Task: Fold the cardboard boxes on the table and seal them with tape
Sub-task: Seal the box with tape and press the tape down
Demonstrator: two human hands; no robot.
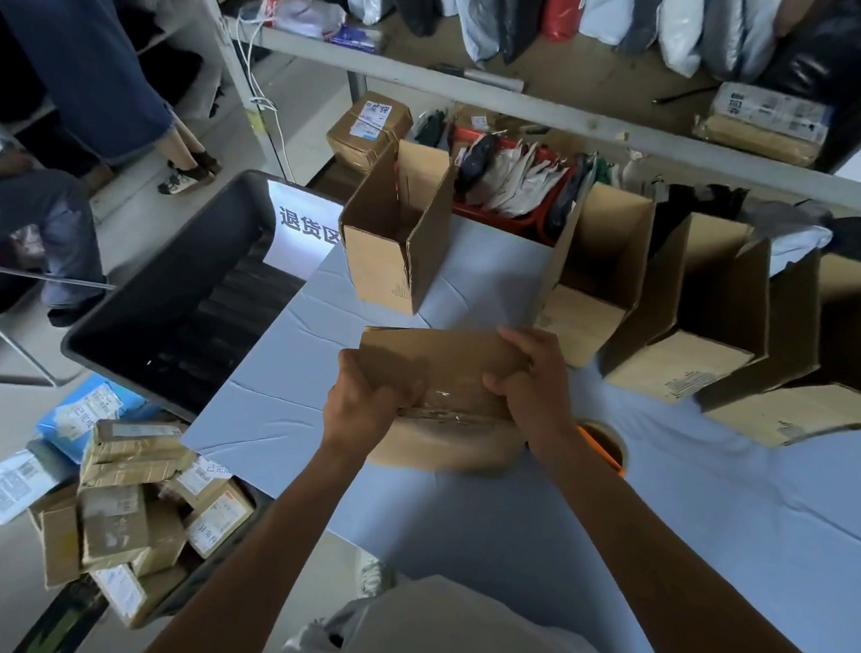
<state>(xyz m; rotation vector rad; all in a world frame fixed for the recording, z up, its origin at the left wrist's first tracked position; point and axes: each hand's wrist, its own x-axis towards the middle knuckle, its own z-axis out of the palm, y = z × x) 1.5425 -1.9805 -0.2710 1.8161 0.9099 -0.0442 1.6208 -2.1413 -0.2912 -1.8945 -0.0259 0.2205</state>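
A brown cardboard box (446,363) lies on the blue-grey table (713,503) in front of me, with clear tape running along its seam. My left hand (363,401) grips the box's left near edge, fingers curled over the taped seam. My right hand (535,381) grips the right side, fingers curled down on the top. A tape roll (607,440) with an orange part sits on the table just behind my right wrist, partly hidden. Several folded open boxes stand behind: one at the far left (387,266), others in a row to the right (683,366).
A black bin (172,306) stands left of the table with a white label. Sealed parcels (130,514) are piled on the floor at lower left. A shelf with bagged goods (541,72) runs along the back. A person's legs (38,238) are at far left.
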